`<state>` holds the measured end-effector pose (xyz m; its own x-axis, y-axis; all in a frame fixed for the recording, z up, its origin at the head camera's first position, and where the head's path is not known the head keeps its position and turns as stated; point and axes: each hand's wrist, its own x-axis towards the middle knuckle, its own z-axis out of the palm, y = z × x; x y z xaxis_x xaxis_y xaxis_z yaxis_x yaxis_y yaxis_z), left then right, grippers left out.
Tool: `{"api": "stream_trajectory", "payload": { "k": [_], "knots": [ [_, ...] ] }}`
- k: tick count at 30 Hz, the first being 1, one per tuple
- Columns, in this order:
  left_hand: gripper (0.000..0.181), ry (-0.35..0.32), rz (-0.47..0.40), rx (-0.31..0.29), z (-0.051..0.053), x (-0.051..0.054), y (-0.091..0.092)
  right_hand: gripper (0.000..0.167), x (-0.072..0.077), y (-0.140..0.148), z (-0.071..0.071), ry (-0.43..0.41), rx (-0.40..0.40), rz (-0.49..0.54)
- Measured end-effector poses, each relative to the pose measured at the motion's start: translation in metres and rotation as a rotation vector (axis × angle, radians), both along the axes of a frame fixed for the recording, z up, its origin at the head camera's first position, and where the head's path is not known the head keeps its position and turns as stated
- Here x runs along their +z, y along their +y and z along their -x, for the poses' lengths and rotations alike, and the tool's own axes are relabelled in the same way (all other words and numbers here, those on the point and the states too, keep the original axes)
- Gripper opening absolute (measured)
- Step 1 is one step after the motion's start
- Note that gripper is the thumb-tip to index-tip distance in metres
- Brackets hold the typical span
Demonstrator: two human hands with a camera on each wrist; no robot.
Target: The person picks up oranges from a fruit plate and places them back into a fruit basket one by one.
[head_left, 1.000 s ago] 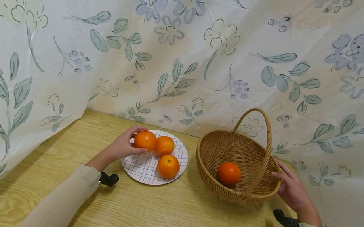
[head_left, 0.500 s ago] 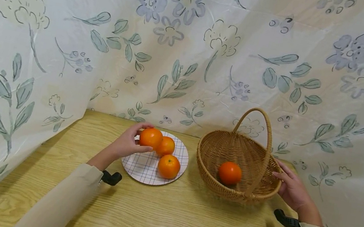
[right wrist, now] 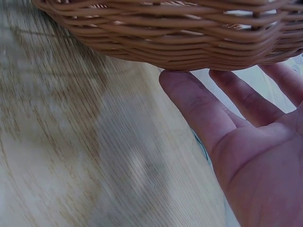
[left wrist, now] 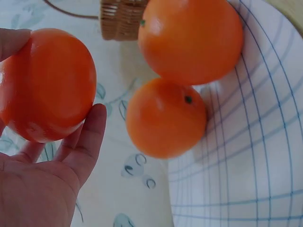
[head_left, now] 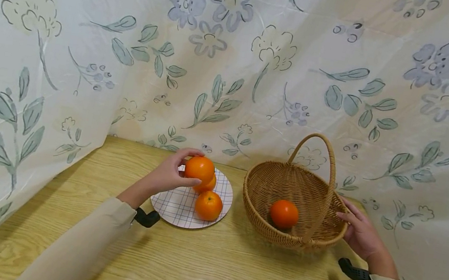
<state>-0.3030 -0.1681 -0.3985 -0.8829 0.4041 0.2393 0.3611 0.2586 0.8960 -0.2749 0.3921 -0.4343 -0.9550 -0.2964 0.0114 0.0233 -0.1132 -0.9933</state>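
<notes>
My left hand (head_left: pixel 170 173) holds an orange (head_left: pixel 200 169) between thumb and fingers, raised above the left part of a white plate (head_left: pixel 177 211) with a blue grid pattern. In the left wrist view this orange (left wrist: pixel 49 85) sits apart from two others, one at the front of the plate (head_left: pixel 209 206) and one partly hidden behind the held fruit. On the right stands a wicker basket (head_left: pixel 259 185) with a single orange (head_left: pixel 283 214) in it. My right hand (head_left: pixel 362 235) holds the basket's right rim, thumb over the edge; its fingers (right wrist: pixel 189 99) touch the outer wall.
A tall arched handle (head_left: pixel 329 177) rises over the basket's opening. Flower-patterned cloth (head_left: pixel 216 84) hangs behind and at both sides of the wooden table (head_left: pixel 168 264).
My left hand has lifted the orange from the plate's left side and carried it up and to the right. The right hand and the basket stay in place.
</notes>
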Motion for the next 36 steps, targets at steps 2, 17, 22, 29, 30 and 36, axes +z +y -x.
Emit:
{"api": "stream_trajectory", "payload": {
  "k": [2, 17, 22, 29, 30, 36],
  "knots": [
    [0.066, -0.003, 0.003, -0.007, -0.001, 0.003, 0.003, 0.049, 0.0, -0.001, -0.002, -0.004, -0.002, -0.001],
    [0.068, -0.012, -0.001, -0.057, -0.001, 0.02, 0.031, 0.049, 0.002, -0.006, -0.015, -0.011, -0.003, 0.012],
    [0.064, -0.015, -0.014, -0.067, 0.0, 0.024, 0.041, 0.048, 0.002, -0.007, -0.019, -0.008, 0.001, 0.01],
    [0.063, -0.005, -0.009, -0.107, 0.003, 0.028, 0.057, 0.048, 0.003, -0.009, -0.024, -0.016, -0.012, 0.008],
    [0.064, -0.003, -0.008, -0.114, 0.003, 0.028, 0.06, 0.048, 0.003, -0.01, -0.025, -0.018, -0.015, 0.007],
    [0.065, 0.011, -0.003, -0.148, 0.004, 0.03, 0.076, 0.047, 0.004, -0.012, -0.031, -0.021, -0.028, 0.007]
  ]
}}
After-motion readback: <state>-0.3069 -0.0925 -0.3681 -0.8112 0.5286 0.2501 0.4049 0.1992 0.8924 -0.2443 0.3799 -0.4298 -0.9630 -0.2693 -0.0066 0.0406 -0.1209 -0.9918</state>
